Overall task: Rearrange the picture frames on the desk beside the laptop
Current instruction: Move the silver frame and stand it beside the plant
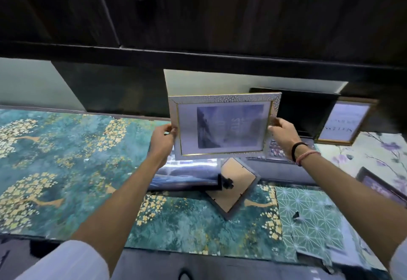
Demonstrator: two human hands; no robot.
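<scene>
You held the white speckled frame point(223, 125) up off the table point(66, 147), face toward you and tilted a little, with its gold inner edge showing. Your left hand point(161, 142) gripped its left edge, and your right hand point(284, 135) pinched its right edge, fingers closed on the border. The frame hung in front of the laptop point(293, 147), hiding part of the keyboard. Below it a small frame point(235, 186) lay face down on the table, turned like a diamond, its stand showing. A gold-edged frame point(343, 122) stood upright to the right of the laptop, lettering on it too blurred to read. Another dark frame point(383, 186) lay at the right edge, probably flat on the floral paper.
</scene>
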